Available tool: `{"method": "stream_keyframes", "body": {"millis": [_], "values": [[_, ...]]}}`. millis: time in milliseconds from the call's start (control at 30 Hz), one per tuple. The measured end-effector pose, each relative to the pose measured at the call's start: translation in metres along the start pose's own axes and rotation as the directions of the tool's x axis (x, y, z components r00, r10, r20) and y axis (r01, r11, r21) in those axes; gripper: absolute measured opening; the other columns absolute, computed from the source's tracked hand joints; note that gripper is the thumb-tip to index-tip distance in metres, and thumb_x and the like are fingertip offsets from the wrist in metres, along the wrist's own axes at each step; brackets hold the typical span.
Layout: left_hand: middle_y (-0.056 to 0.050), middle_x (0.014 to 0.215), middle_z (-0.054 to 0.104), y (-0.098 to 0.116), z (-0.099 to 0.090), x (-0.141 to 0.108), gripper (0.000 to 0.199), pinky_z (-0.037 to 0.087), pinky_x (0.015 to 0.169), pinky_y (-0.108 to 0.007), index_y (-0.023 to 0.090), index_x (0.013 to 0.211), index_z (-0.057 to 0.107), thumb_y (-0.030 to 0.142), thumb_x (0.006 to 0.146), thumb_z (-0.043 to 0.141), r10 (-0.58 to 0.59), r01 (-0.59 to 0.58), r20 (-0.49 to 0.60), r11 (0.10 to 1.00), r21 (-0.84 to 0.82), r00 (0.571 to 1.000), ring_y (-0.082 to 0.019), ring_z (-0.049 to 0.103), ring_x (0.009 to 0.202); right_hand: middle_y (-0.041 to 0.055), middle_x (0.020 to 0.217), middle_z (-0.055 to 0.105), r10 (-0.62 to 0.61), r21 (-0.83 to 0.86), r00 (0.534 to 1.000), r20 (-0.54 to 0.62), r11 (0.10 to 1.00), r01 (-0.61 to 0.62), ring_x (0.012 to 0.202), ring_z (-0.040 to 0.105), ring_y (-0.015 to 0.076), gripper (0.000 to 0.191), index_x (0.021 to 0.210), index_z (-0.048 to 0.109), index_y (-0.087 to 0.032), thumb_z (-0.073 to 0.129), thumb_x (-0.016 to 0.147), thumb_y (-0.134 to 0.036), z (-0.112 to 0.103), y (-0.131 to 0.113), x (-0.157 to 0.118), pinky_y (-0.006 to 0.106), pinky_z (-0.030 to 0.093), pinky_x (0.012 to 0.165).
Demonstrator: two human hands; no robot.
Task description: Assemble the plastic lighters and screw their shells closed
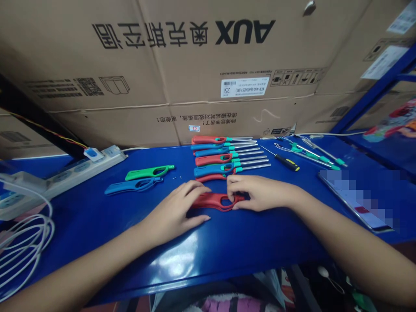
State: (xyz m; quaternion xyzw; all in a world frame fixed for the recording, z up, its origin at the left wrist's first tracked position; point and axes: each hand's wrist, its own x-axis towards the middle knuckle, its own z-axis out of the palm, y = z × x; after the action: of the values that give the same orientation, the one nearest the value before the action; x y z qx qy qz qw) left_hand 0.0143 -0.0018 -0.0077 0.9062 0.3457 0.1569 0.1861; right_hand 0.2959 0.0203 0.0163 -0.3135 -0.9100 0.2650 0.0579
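Note:
A red gas lighter handle (208, 201) with an oval trigger opening lies on the blue tabletop between my hands. My right hand (251, 193) is closed on its right end, the fingers pinched by the trigger opening. Whether a small part is also in that pinch is hidden. Over the handle's left end rests my left hand (177, 210), fingers stretched out and thumb apart below. Just behind is a row of several red and blue lighters (212, 160) with metal tubes. To the left lie a green lighter handle (146, 172) and a blue lighter handle (133, 185), both without tubes.
A screwdriver (286, 162) lies right of the row, near loose metal tubes with green ends (313, 154). A phone (357, 201) lies at the right. A power strip (78, 173) and coiled white cable (26, 242) occupy the left. A large carton (182, 86) stands behind.

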Motion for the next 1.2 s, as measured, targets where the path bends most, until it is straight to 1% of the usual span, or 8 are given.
{"method": "stream_keyframes", "body": {"millis": [100,200,300,400,467,633,933,1200], "values": [[-0.008,0.131,0.057,-0.007,0.001,0.0,0.043,0.049,0.104,-0.042,0.028,0.134,0.05,0.035,0.094,0.065,-0.071,0.066,-0.065,0.996,-0.065,0.995,-0.024,0.058,0.12,0.0006,0.09,0.057,0.059,0.0,0.998,0.002,0.998,-0.059,0.077,0.053,0.0126,0.011,0.086,0.062,-0.018,0.071,0.088,-0.022,-0.008,0.009,-0.003,0.024,0.042,0.069],[-0.006,0.116,0.064,-0.012,0.006,0.0,0.041,0.055,0.092,-0.037,0.025,0.131,0.054,0.033,0.093,0.067,-0.125,0.109,-0.114,0.985,-0.135,0.986,-0.021,0.064,0.102,-0.0003,0.081,0.057,0.057,0.04,0.998,-0.031,0.998,-0.056,0.071,0.051,0.0119,0.021,0.081,0.061,-0.017,0.072,0.089,-0.032,-0.011,0.016,-0.004,0.023,0.04,0.063],[-0.005,0.111,0.065,-0.015,0.012,0.0,0.045,0.057,0.086,-0.035,0.024,0.132,0.054,0.032,0.091,0.069,-0.156,0.127,-0.148,0.974,-0.188,0.977,-0.018,0.065,0.093,0.0007,0.079,0.059,-0.003,0.017,0.984,-0.177,1.0,0.006,0.069,0.052,0.0123,0.023,0.083,0.061,-0.017,0.066,0.094,-0.037,-0.011,0.021,-0.003,0.024,0.041,0.063],[-0.005,0.111,0.066,-0.016,0.014,-0.001,0.05,0.057,0.087,-0.036,0.024,0.134,0.052,0.034,0.089,0.071,-0.184,0.143,-0.184,0.966,-0.215,0.966,-0.019,0.065,0.093,0.0045,0.086,0.064,-0.071,-0.164,0.926,-0.37,0.986,0.01,0.078,0.057,0.0158,0.018,0.089,0.063,-0.018,0.057,0.1,-0.031,-0.011,0.023,-0.004,0.028,0.044,0.07],[-0.005,0.112,0.066,-0.015,0.015,-0.001,0.053,0.057,0.087,-0.037,0.024,0.133,0.051,0.038,0.087,0.073,-0.209,0.162,-0.19,0.959,-0.233,0.959,-0.019,0.065,0.093,0.0056,0.087,0.065,-0.11,-0.258,0.896,-0.431,0.966,-0.006,0.081,0.059,0.0179,0.018,0.091,0.063,-0.019,0.053,0.101,-0.029,-0.013,0.024,-0.005,0.03,0.045,0.073],[-0.007,0.117,0.065,-0.012,0.017,0.001,0.054,0.056,0.089,-0.04,0.025,0.133,0.05,0.043,0.088,0.072,-0.271,0.211,-0.17,0.929,-0.303,0.947,-0.02,0.065,0.096,0.0057,0.087,0.063,-0.145,-0.288,0.915,-0.377,0.957,0.033,0.079,0.059,0.0178,0.019,0.092,0.062,-0.02,0.05,0.102,-0.031,-0.018,0.022,-0.009,0.03,0.046,0.072],[-0.004,0.099,0.066,-0.012,0.018,0.004,0.029,0.057,0.078,-0.035,0.022,0.105,0.055,0.041,0.089,0.07,-0.304,0.218,-0.211,0.909,-0.354,0.929,-0.017,0.064,0.083,0.0033,0.089,0.063,-0.032,-0.09,0.982,-0.186,0.996,0.015,0.076,0.056,0.0142,0.009,0.088,0.059,-0.019,0.062,0.094,-0.025,-0.014,0.015,-0.011,0.025,0.043,0.066],[-0.004,0.112,0.066,-0.015,0.021,0.003,0.053,0.055,0.08,-0.035,0.026,0.129,0.053,0.042,0.084,0.075,-0.27,0.206,-0.192,0.933,-0.295,0.944,-0.017,0.064,0.084,0.0053,0.099,0.063,-0.055,-0.146,0.979,-0.196,0.989,0.027,0.088,0.06,0.0174,0.009,0.091,0.06,-0.02,0.057,0.097,-0.025,-0.012,0.012,-0.011,0.028,0.046,0.075]]}}
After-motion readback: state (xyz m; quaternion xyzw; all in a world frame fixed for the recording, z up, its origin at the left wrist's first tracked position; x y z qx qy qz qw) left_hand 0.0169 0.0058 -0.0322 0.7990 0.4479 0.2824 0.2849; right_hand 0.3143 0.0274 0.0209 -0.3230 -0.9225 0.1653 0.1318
